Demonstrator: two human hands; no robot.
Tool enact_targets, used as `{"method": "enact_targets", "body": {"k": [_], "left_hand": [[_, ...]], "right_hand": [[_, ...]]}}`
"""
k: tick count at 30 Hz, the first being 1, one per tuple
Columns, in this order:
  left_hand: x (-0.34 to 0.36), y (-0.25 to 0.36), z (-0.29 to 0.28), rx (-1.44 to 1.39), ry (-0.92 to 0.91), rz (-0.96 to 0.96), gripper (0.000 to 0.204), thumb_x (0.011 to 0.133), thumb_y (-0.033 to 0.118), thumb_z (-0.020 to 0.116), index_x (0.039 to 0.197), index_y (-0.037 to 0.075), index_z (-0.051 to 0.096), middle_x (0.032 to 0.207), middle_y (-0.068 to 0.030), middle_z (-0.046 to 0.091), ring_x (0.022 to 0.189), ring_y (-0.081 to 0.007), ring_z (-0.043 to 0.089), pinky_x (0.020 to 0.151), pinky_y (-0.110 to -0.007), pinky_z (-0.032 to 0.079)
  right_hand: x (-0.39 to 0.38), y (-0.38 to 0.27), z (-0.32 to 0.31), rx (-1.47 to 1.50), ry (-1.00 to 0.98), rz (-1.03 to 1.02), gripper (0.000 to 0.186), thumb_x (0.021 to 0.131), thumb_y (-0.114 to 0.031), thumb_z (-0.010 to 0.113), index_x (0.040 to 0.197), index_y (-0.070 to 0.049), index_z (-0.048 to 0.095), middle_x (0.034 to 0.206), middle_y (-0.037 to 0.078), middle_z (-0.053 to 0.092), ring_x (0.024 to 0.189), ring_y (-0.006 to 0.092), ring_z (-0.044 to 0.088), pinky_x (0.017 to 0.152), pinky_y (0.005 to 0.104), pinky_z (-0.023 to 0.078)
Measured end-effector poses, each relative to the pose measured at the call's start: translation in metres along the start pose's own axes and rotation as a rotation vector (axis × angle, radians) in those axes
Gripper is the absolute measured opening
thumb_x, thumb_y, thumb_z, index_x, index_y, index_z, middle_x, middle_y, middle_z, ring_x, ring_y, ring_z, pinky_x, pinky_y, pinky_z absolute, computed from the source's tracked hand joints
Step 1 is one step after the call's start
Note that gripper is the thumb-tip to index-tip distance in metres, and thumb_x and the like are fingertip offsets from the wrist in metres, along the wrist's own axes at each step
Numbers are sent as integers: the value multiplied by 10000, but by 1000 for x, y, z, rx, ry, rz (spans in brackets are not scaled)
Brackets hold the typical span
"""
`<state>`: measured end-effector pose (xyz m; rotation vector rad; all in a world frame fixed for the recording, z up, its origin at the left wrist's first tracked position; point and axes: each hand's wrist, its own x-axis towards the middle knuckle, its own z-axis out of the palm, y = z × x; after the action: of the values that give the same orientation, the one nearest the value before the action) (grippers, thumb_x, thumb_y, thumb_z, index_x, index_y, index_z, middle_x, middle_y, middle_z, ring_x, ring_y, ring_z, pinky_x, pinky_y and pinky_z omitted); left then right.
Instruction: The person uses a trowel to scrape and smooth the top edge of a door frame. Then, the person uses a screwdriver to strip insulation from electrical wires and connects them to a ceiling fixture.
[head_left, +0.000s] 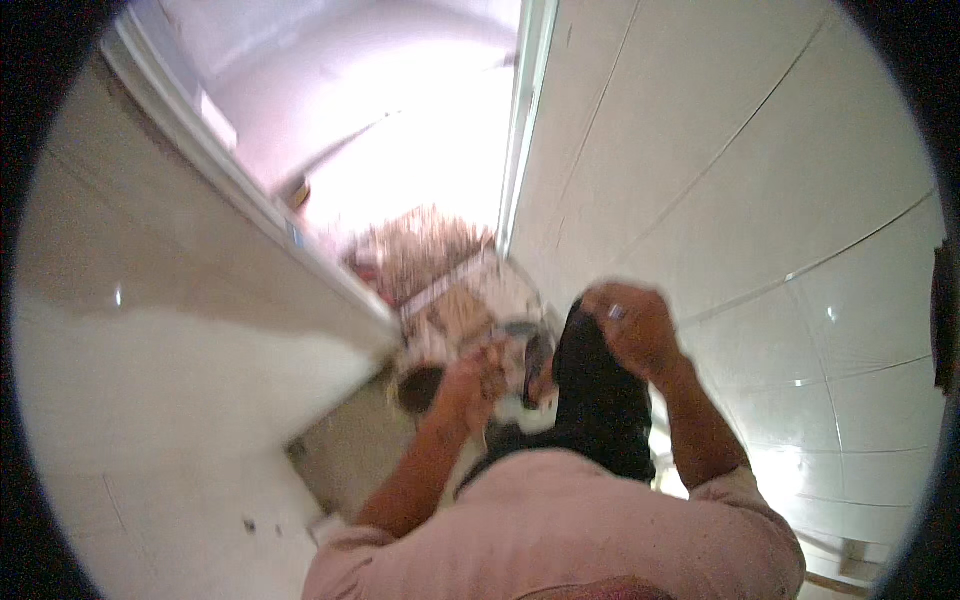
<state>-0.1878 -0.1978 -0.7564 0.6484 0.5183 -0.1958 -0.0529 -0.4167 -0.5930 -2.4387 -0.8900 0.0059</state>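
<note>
My left hand (474,387) reaches down in front of me, low over the floor, its fingers smeared by blur. Right beside it is a round container with a dark opening (419,388); whether the hand touches it I cannot tell. My right hand (637,325) rests on my bent right knee, clad in black trousers (598,408). Its fingers curl inward over the knee, and what they hold, if anything, is hidden. A small shiny ring (616,312) shows on that hand. Below the knee part of a foot in a dark sandal (537,370) is visible.
Pale tiled walls (740,160) stand close on the right and left. Ahead a bright doorway opens, with a light frame (516,130) and a raised sill (445,283). Brown dry ground (425,240) lies beyond it. A greyish floor patch (350,440) is at my left.
</note>
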Motion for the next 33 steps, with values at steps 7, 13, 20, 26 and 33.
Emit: {"method": "enact_targets", "body": {"k": [7,13,20,26,33], "left_hand": [[117,71,85,137,-312,115,353,1033,273,511,1188,-32,600,768,-26,546,633,-107,484,564,-296,404],[193,171,195,351,-327,190,286,964,222,561,1131,-5,605,892,-83,611,783,-181,582,666,-318,491],[190,273,299,557,-237,571,322,894,-31,478,1192,-48,598,954,-106,621,752,-137,537,656,-257,455],[137,294,302,192,-100,434,293,914,-28,533,1200,-56,590,950,-114,633,682,-133,513,610,-251,431],[109,321,299,63,-336,329,238,945,60,596,1145,-65,568,790,-36,539,607,-123,455,560,-259,388]], "right_hand": [[73,52,27,54,-47,-58,197,813,-138,672,1001,-118,727,1003,116,731,908,322,703,826,441,559],[172,67,-9,45,18,-180,152,864,-219,716,989,-132,715,870,141,714,827,343,696,757,437,554],[257,39,-123,438,69,-60,200,953,-212,563,957,-34,655,792,131,673,626,246,644,608,388,527],[259,20,-210,1262,-110,716,257,958,-160,584,1136,14,522,951,140,590,571,163,520,543,383,501],[267,22,-236,1275,-383,619,484,898,-70,671,1301,12,416,914,114,517,695,235,570,636,413,521]]}}
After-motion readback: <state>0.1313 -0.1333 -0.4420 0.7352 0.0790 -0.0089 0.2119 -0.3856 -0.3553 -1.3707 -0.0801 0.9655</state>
